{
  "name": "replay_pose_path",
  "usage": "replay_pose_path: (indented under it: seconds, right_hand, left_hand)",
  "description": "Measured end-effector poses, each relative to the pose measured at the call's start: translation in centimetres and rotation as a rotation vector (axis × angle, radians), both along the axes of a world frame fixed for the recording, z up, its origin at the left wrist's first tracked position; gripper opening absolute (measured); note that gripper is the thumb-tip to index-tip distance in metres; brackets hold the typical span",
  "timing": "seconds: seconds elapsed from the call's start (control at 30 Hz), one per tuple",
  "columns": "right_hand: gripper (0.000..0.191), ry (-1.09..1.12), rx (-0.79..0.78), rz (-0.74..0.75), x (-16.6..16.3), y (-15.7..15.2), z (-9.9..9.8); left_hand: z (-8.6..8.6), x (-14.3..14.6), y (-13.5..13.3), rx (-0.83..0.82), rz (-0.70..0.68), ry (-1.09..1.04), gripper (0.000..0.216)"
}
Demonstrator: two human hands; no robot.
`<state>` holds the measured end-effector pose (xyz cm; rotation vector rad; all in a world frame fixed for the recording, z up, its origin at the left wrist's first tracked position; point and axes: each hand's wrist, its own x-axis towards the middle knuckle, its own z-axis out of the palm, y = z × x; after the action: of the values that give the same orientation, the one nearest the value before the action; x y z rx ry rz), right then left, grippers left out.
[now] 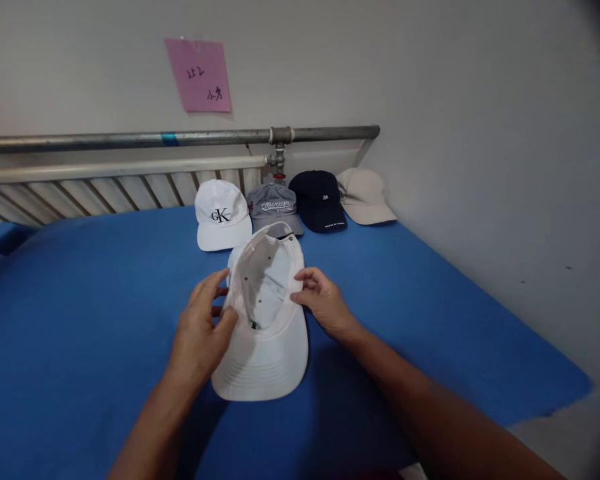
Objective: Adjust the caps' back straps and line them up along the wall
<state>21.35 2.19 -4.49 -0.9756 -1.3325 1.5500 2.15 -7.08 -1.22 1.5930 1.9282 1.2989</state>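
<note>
I hold a white cap (265,347) upside down above the blue surface (105,300), its brim toward me and its open inside facing up. My left hand (203,327) pinches the cap's left rim with thumb and fingers. My right hand (320,297) grips the right rim, fingers curled over the edge. Both hands are closed on the cap.
A row of caps lies at the far edge: a white one with black letters (221,215), a grey one (275,207), a dark navy one (320,200) and a beige one (365,195). Metal pipes (180,138) run along the wall under a pink note (199,75). The surface ends at the right (555,393).
</note>
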Motion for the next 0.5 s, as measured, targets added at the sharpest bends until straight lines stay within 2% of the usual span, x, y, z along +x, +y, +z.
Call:
replay_pose_path:
  seconds: [0.1, 0.13, 0.2, 0.27, 0.33, 0.43, 0.5]
  right_hand:
    - [0.027, 0.021, 0.045, 0.019, -0.3, -0.6, 0.0]
    - [0.027, 0.024, 0.061, 0.026, -0.4, -0.8, 0.0]
    - [0.026, 0.034, 0.091, 0.051, -0.5, -1.3, -0.1]
    - [0.026, 0.041, 0.117, 0.088, -0.6, -1.6, 0.1]
    - [0.025, 0.043, 0.136, 0.122, -0.6, -1.9, 0.2]
    - [0.025, 0.064, 0.139, 0.162, -0.6, -2.2, 0.6]
    - [0.025, 0.083, 0.133, 0.177, -0.6, -2.3, 0.8]
  left_hand:
    - [-0.1, 0.3, 0.0, 0.19, 0.075, 0.375, 0.044]
    - [-0.1, 0.5, 0.0, 0.248, 0.051, 0.453, 0.041]
    - [-0.1, 1.1, -0.1, 0.298, -0.098, 0.485, 0.038]
    - [-0.1, 1.5, -0.2, 0.246, -0.3, 0.402, 0.037]
    - [0.0, 1.8, -0.1, 0.102, -0.442, 0.283, 0.034]
    - [0.2, 1.7, 0.0, -0.133, -0.477, 0.157, 0.025]
    - [0.5, 1.5, 0.1, -0.205, -0.461, 0.125, 0.018]
